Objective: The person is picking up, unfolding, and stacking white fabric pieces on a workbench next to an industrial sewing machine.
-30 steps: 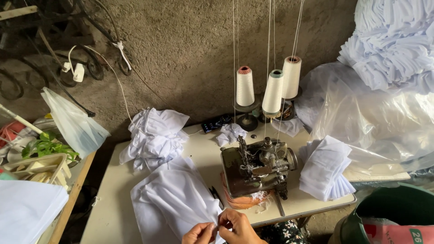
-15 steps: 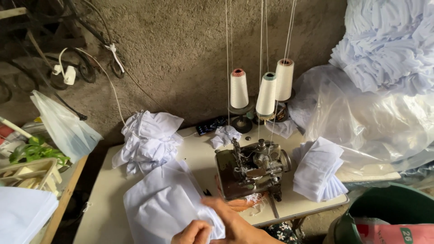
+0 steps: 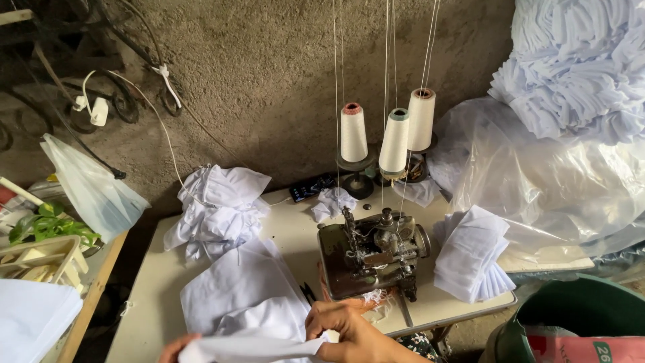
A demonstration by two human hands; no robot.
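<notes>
Since the earlier frame both hands have slid lower, and the white cloth piece [image 3: 252, 348] now lies bunched along the bottom edge instead of being held up between them. Only a sliver of the left hand [image 3: 176, 349] shows, cut off by the frame and half covered by cloth, so I cannot tell how its fingers are set. Right hand [image 3: 349, 333] is plainer: its fingers [image 3: 321, 316] curl and pinch the folded edge of the cloth, thumb underneath and hidden. That cloth rests on a stack of flat white pieces [image 3: 235, 289] on the pale bench [image 3: 144, 302], just left of the worn overlock machine [image 3: 373, 252]. Three thread cones [image 3: 393, 141] stand behind it against a rough grey wall [image 3: 269, 87].
</notes>
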